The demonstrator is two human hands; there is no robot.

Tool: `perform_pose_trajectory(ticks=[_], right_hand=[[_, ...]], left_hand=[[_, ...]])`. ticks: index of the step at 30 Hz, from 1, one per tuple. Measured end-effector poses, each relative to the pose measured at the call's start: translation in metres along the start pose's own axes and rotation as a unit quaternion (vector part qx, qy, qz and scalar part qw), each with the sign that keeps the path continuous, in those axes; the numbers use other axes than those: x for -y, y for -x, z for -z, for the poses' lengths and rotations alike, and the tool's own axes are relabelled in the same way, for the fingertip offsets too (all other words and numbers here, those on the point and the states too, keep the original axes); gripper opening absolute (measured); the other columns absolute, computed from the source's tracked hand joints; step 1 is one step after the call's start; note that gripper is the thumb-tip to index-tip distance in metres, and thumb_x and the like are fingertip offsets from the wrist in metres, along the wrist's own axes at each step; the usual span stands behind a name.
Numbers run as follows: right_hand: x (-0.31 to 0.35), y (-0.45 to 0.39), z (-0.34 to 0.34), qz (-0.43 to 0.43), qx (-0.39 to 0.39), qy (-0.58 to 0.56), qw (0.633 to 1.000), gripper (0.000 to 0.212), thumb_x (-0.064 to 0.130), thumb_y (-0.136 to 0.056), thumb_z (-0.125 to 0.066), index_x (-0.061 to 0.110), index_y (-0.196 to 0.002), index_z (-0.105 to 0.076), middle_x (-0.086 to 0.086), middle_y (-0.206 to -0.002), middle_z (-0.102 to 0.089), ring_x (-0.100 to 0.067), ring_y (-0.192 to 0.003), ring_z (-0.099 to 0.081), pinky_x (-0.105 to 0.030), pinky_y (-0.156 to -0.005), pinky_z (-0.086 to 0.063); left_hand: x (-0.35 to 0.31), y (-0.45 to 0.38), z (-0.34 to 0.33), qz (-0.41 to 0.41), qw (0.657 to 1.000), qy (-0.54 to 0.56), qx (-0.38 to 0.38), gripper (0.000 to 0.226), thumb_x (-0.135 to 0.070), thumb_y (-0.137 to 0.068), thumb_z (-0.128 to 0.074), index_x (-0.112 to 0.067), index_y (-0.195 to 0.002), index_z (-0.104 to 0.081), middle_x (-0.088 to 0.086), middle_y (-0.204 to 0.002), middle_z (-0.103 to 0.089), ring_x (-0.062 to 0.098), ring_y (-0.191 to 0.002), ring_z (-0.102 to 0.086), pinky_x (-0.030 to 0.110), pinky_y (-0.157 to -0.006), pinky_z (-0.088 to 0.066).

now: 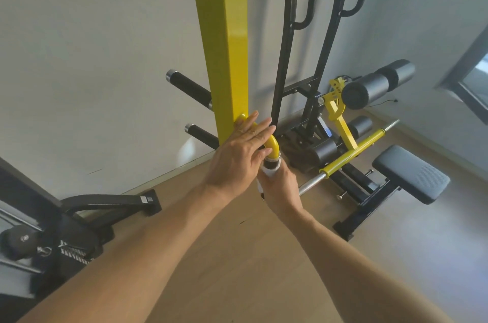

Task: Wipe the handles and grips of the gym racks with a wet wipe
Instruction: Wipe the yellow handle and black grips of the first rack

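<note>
At frame centre, the right hand [281, 186] gripped a wet wipe [266, 177] (limp, probably slippery) around the rigid handle [272, 145]; the left hand [241, 155] rested flat.

Yellow post [224, 40] and black pegs [188, 88] close left; open floor [237, 256] below.

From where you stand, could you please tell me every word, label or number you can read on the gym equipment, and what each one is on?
None can be read.
White sticker on the black machine foot: too small to read.
Square code-like label beside it: too small.
White marks on the black gear at lower left: blurred.
Yellow post, bench: no text visible.
</note>
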State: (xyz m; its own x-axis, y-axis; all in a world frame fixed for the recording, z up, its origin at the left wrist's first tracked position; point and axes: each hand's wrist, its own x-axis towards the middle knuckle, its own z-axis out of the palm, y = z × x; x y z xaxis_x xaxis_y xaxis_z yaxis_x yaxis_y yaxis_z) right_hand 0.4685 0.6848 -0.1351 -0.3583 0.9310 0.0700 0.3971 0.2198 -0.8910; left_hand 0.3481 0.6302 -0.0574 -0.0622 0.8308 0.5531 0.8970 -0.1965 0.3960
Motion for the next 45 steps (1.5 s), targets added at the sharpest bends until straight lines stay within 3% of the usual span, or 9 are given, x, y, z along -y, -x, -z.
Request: perform_pose_trajectory(ticks=[5, 8, 12, 18, 23, 27, 34, 41, 45], right_hand=[[0.007, 0.012, 0.005, 0.068, 0.042, -0.016, 0.997, 0.065, 0.043, -0.089, -0.07, 0.039, -0.139, -0.028, 0.0, -0.131, -0.057, -0.02, -0.112, -0.061, -0.045, -0.09, -0.056], [0.005, 0.03, 0.006, 0.099, 0.054, -0.012, 0.994, 0.07, 0.053, -0.099, -0.046, 0.041, -0.155, -0.006, 0.009, -0.163, -0.021, -0.008, -0.147, -0.026, -0.032, -0.116, -0.03], [0.007, 0.027, 0.005, 0.121, -0.095, 0.018, 0.988, 0.041, 0.03, -0.104, -0.046, 0.025, -0.144, -0.041, 0.005, -0.132, -0.06, -0.007, -0.111, -0.058, -0.018, -0.089, -0.046], [-0.006, 0.024, 0.0, 0.077, -0.052, 0.145, 0.985, 0.011, 0.037, -0.102, -0.048, 0.028, -0.101, -0.041, 0.005, -0.09, -0.058, -0.021, -0.082, -0.055, -0.032, -0.067, -0.041], [0.02, 0.023, -0.001, 0.086, -0.086, -0.03, 0.992, 0.031, 0.052, -0.102, -0.03, 0.033, -0.124, -0.042, -0.003, -0.098, -0.065, -0.02, -0.076, -0.062, -0.037, -0.063, -0.054], [0.024, 0.026, 0.005, -0.008, -0.122, -0.158, 0.98, 0.015, 0.026, -0.106, -0.04, 0.023, -0.092, -0.042, -0.004, -0.082, -0.058, -0.016, -0.061, -0.051, -0.016, -0.045, -0.045], [0.005, 0.03, -0.001, -0.014, -0.184, -0.154, 0.971, 0.019, 0.02, -0.097, -0.06, 0.03, -0.111, -0.07, 0.009, -0.099, -0.073, -0.007, -0.087, -0.067, -0.024, -0.066, -0.05], [0.01, 0.023, -0.001, 0.104, -0.131, 0.012, 0.986, 0.039, 0.029, -0.099, -0.057, 0.018, -0.136, -0.056, 0.011, -0.12, -0.06, 0.0, -0.101, -0.053, -0.005, -0.082, -0.037], [-0.009, 0.021, -0.009, 0.09, -0.057, 0.093, 0.99, 0.029, 0.033, -0.101, -0.051, 0.021, -0.127, -0.048, 0.01, -0.112, -0.055, -0.007, -0.097, -0.054, -0.019, -0.077, -0.042]], left_hand=[[0.003, 0.0, -0.003, 0.002, 1.0, 0.001, -0.006, 0.048, -0.026, -0.1, -0.056, -0.02, -0.146, -0.045, -0.011, -0.154, -0.036, 0.006, -0.149, -0.015, 0.036, -0.119, -0.025], [0.008, 0.001, -0.002, -0.014, 1.0, 0.003, 0.006, 0.044, -0.023, -0.103, -0.049, -0.019, -0.147, -0.045, -0.007, -0.156, -0.036, 0.006, -0.151, -0.012, 0.04, -0.121, -0.025], [0.011, 0.003, 0.001, -0.038, 0.999, -0.009, 0.029, 0.044, -0.02, -0.105, -0.044, -0.024, -0.148, -0.042, -0.008, -0.159, -0.03, 0.006, -0.152, -0.007, 0.037, -0.121, -0.019], [0.01, 0.001, 0.002, -0.031, 0.999, -0.009, 0.035, 0.045, -0.017, -0.104, -0.044, -0.024, -0.149, -0.041, -0.01, -0.159, -0.029, 0.006, -0.152, -0.006, 0.036, -0.121, -0.017], [0.009, 0.006, 0.001, -0.032, 0.999, -0.004, 0.032, 0.047, -0.017, -0.105, -0.04, -0.02, -0.151, -0.037, -0.008, -0.161, -0.027, 0.007, -0.153, -0.006, 0.039, -0.123, -0.018], [0.01, 0.007, 0.002, -0.034, 0.999, -0.004, 0.034, 0.047, -0.016, -0.105, -0.041, -0.02, -0.152, -0.036, -0.009, -0.161, -0.025, 0.006, -0.153, -0.005, 0.032, -0.123, -0.009], [0.01, 0.005, -0.001, -0.028, 0.999, -0.004, 0.034, 0.047, -0.02, -0.105, -0.04, -0.021, -0.152, -0.036, -0.008, -0.161, -0.026, 0.008, -0.153, -0.006, 0.042, -0.123, -0.02], [0.011, 0.005, -0.002, -0.027, 0.999, -0.006, 0.026, 0.047, -0.018, -0.105, -0.043, -0.021, -0.151, -0.037, -0.011, -0.16, -0.024, 0.005, -0.152, -0.005, 0.035, -0.121, -0.014], [0.011, 0.005, -0.003, -0.023, 0.999, 0.0, 0.028, 0.047, -0.02, -0.105, -0.042, -0.021, -0.152, -0.037, -0.009, -0.161, -0.026, 0.007, -0.153, -0.006, 0.041, -0.123, -0.018]])
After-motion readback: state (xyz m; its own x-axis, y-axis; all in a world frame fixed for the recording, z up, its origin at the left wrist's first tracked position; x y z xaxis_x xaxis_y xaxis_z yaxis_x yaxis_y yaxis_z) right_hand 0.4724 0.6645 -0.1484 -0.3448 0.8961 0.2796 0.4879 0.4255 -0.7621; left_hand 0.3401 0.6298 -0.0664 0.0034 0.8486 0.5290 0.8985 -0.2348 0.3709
